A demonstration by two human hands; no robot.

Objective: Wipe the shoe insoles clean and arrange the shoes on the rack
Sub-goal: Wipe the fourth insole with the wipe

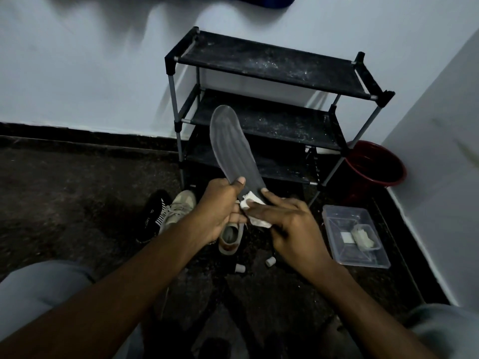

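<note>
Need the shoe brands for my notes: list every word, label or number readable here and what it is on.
Black shoe: small white lettering on its side, too blurred to read.
Grey insole, white wipe, beige shoe, shoe rack, clear tray: no text visible.

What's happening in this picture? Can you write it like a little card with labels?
left hand: holds the grey insole by its heel end, toe end pointing up
right hand: holds a white wipe against the insole near the heel
shoes: beige sneaker and black shoe on the floor, left of the hands
rack: three dusty black shelves, no shoes visible on them
nearby: red bucket beside the rack, clear plastic box on the floor at the right
</note>
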